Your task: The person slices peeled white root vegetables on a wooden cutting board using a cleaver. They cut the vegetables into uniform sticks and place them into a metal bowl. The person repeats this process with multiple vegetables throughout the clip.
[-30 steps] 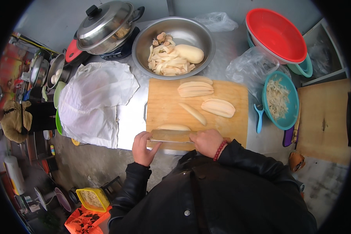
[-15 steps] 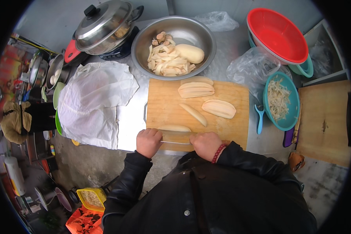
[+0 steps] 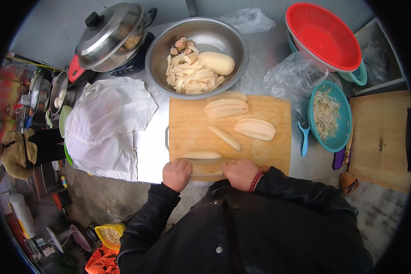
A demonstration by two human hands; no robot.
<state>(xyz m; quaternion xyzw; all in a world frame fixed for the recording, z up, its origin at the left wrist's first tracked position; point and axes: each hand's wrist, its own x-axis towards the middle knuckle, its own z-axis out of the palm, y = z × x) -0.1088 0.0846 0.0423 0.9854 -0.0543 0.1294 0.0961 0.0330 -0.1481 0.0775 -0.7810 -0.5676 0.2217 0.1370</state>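
Both hands closed: left hand (image 3: pixel 177 174) on the blade tip, right hand (image 3: pixel 240 173) on the handle, knife (image 3: pixel 205 167) pressed onto a pale vegetable piece (image 3: pixel 202 155) between them. Beyond: four halves (image 3: pixel 254 129) uncut, bowl (image 3: pixel 164 45) partly filled.

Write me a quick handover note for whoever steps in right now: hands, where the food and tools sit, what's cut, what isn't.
Left hand: closed at the near edge of the rectangular wooden cutting board, beside the broad flat blade.
Right hand: closed at the blade's other end.
Under the blade: a pale, peeled, elongated vegetable piece.
Done: three pale lengthwise halves and one narrow wedge lie on the board; cut strips fill the round steel bowl.
Left: one whole peeled piece in that bowl, plus the pieces on the board, not yet cut into strips.
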